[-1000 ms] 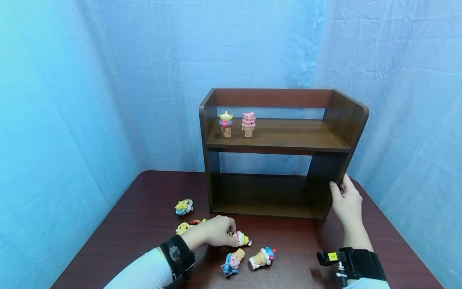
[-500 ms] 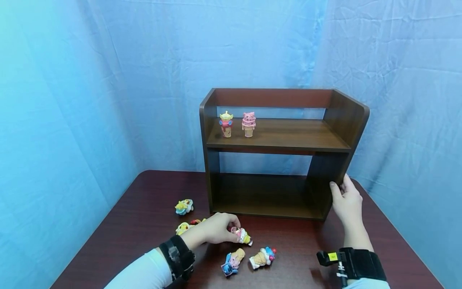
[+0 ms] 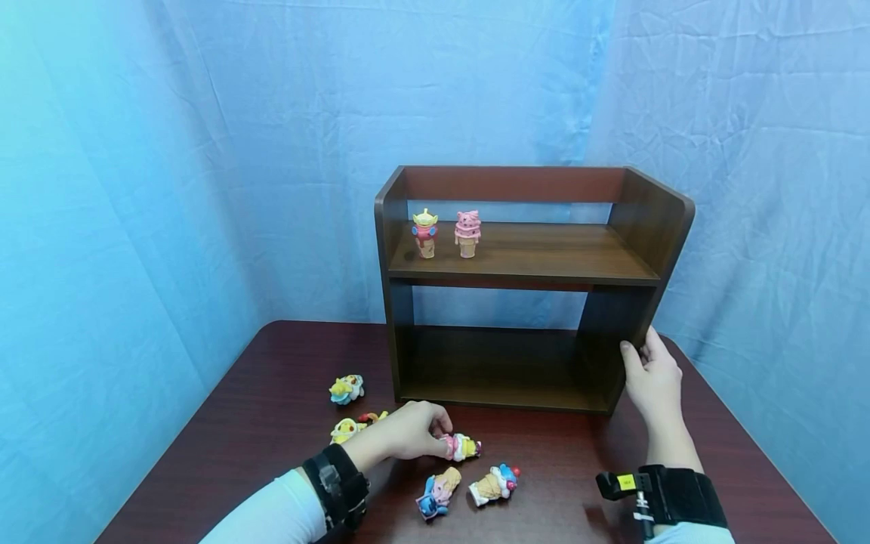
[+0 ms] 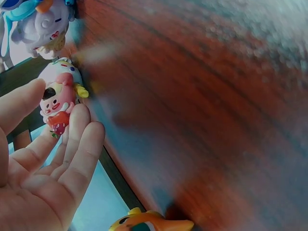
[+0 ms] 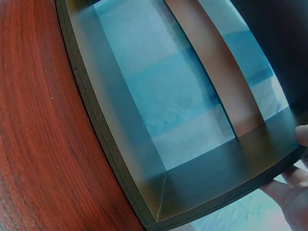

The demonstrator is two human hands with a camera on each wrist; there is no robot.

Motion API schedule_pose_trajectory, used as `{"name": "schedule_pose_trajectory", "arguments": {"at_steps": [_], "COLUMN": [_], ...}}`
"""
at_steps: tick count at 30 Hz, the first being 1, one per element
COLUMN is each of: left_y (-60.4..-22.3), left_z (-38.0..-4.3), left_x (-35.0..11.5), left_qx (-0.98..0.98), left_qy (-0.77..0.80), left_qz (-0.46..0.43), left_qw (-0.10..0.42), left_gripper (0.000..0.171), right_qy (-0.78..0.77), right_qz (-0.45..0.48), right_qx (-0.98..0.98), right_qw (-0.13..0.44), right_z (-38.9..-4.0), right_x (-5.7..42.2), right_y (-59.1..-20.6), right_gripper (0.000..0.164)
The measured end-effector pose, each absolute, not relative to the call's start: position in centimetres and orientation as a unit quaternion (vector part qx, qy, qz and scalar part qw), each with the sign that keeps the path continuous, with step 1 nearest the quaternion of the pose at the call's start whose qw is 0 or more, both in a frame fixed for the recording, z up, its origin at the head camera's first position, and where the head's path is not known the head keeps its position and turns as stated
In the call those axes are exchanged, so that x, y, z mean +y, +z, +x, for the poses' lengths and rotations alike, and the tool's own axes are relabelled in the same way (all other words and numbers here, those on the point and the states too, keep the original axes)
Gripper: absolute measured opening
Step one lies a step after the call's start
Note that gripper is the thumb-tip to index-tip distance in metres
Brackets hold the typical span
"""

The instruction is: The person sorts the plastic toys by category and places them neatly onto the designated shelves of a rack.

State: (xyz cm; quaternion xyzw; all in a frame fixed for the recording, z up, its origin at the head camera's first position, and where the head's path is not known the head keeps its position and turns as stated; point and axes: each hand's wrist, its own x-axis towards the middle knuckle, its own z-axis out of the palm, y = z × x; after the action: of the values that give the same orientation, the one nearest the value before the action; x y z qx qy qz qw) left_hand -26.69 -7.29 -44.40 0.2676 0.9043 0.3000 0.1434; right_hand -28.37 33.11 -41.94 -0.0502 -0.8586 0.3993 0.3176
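My left hand [image 3: 416,432] pinches a small pink-and-white figurine [image 3: 465,447] between thumb and fingers, low over the table. In the left wrist view the figurine [image 4: 58,98] shows a pink face and a strawberry at one end. My right hand [image 3: 654,381] grips the right side panel of a dark brown two-tier shelf [image 3: 523,278], thumb at the front edge and fingers behind. In the right wrist view, that hand [image 5: 293,192] wraps the panel's edge. Two ice-cream-cone figurines stand on the upper board: a green-headed one [image 3: 425,234] and a pink one [image 3: 467,234].
On the table [image 3: 306,355] lie a blue-and-pink figurine [image 3: 438,493] and a cone figurine with a blue top [image 3: 495,484], both in front of my left hand. A yellow figurine [image 3: 347,429] is partly behind my left wrist; a yellow-and-blue one [image 3: 347,389] lies farther back.
The figurine in my left hand has turned, its far end swinging right and showing more past the thumb. The left hand shifted slightly away from me; the right hand has stayed put.
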Motion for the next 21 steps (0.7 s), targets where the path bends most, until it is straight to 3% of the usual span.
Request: {"name": "schedule_pose_trajectory", "arguments": {"at_steps": [21], "left_y": [-44.26], "left_z": [-26.37], "left_x": [-7.01], "left_qx": [0.904], "left_qy": [0.306], "left_qz": [0.275], "left_qw": [0.12], "left_gripper": [0.018], "right_qy": [0.401], "right_qz": [-0.043], "right_qx": [-0.861], "right_qw": [0.311], "right_z": [-28.35], "right_x": [33.29], "right_y": [-42.09], "right_gripper": [0.044]}}
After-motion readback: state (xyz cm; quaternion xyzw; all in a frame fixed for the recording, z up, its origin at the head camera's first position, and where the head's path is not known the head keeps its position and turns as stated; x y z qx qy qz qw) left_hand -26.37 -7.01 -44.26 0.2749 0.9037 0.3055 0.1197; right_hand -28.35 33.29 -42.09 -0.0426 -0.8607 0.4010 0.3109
